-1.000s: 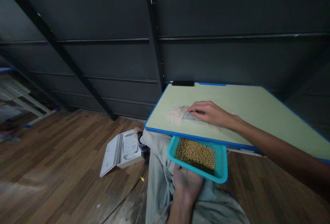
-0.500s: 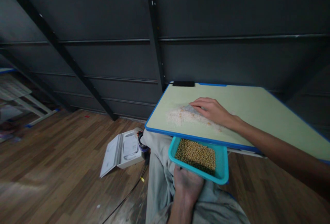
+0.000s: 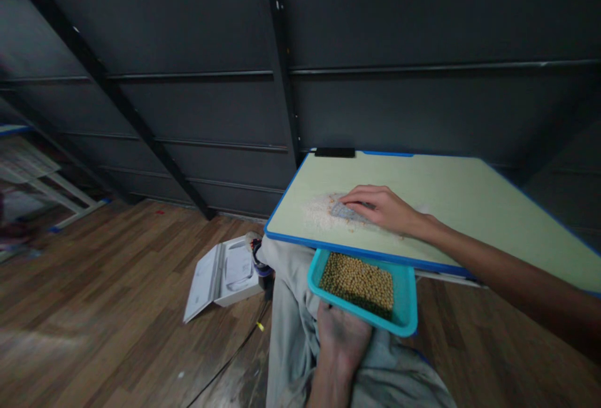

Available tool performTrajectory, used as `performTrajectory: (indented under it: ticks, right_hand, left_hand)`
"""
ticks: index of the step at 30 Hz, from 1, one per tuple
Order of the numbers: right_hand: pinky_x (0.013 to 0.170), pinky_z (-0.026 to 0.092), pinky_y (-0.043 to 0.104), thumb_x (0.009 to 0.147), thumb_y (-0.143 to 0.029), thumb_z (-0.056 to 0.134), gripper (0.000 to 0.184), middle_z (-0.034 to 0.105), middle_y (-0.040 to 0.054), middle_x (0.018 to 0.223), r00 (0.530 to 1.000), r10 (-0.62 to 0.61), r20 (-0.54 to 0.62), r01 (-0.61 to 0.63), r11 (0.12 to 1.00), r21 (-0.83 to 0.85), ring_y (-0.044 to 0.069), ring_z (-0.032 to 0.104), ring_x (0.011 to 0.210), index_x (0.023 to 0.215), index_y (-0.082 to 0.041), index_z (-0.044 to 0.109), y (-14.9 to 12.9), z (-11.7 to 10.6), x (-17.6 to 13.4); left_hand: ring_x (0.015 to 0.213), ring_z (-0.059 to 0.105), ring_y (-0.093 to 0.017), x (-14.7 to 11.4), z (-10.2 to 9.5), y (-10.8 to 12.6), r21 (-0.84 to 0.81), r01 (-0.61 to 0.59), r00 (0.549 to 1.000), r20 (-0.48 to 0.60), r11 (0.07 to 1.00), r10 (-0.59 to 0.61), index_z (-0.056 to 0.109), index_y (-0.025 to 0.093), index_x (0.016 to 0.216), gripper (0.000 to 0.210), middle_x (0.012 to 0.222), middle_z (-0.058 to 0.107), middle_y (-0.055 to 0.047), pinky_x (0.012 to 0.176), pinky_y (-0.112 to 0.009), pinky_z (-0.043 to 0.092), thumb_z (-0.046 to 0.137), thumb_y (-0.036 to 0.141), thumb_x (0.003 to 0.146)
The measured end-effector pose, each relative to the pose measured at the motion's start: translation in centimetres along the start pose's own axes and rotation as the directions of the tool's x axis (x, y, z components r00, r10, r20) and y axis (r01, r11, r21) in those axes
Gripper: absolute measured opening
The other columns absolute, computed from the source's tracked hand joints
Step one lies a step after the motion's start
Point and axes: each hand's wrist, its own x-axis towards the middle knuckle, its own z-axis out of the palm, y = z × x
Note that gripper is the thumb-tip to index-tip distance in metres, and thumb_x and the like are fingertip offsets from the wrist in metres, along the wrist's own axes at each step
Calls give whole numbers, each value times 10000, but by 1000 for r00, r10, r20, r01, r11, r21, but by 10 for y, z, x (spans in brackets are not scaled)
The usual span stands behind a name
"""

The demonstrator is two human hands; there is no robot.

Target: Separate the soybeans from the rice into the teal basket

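Observation:
My left hand (image 3: pixel 342 331) holds a teal plastic tray (image 3: pixel 404 298) from below at the table's front edge, its fingers hidden under the tray. Round, pale yellow beans (image 3: pixel 359 283), like soybeans, lie in the tray and leave its right end bare. Over the table, my right hand (image 3: pixel 379 203) is closed on a thin greyish piece (image 3: pixel 346 211) whose kind I cannot make out. The piece lies low against a spread of small whitish grains (image 3: pixel 319 213), with a few yellow beans among them.
The pale green table top (image 3: pixel 436 183) has a blue rim. A black flat object (image 3: pixel 334 153) lies at its back left edge, by the dark panelled wall (image 3: pixel 211 107). An opened white box (image 3: pixel 235 273) and a black cable (image 3: pixel 235 355) are on the wooden floor to the left.
My right hand has shifted slightly left and toward me with the greyish piece, of which more now shows. The grains near it have been disturbed. The tray and my left hand are nearly still.

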Motion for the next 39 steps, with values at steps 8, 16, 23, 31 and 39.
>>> performTrajectory:
  ticks: [8,16,23,31,39]
  right_hand:
    - [949,547,359,1052,-276,557,271,766,66,1140,1000,-8,6,8,1000,2,184,709,1030,1237,-255,753,-2,1,1]
    - [964,548,374,1042,-247,562,275,769,72,1157,999,11,-41,-11,1000,-3,194,705,1053,1230,-246,763,2,0,0]
    - [968,549,371,1046,-252,565,271,768,67,1152,1000,-10,-3,10,1000,22,187,705,1057,1239,-258,754,-3,4,-1]
    - [972,558,391,1032,-201,580,259,769,80,1150,995,-97,35,96,995,26,194,707,1067,1227,-232,747,-16,8,-2]
    - [956,570,410,1012,-176,582,265,777,78,1121,989,-145,39,144,989,38,199,713,1049,1205,-237,753,-20,10,-3]
  left_hand:
    - [1403,538,-329,2,-5,0,35,-25,1000,8,999,25,647,204,1378,465,1512,584,-141,1181,-552,404,475,310,959]
    - [1399,542,-323,2,-7,0,46,-35,999,40,998,33,634,231,1396,467,1521,576,-135,1177,-563,403,478,313,963]
    - [1401,538,-342,0,-1,0,54,-9,1000,5,999,9,609,199,1425,503,1525,567,-155,1182,-563,401,473,334,960]
    - [1403,537,-347,0,-5,0,58,-29,1000,12,998,29,618,203,1416,480,1494,598,-153,1187,-576,394,489,331,971]
    - [1388,553,-341,0,-3,0,68,-34,999,-19,997,35,638,177,1390,474,1450,633,-168,1186,-573,398,485,340,972]
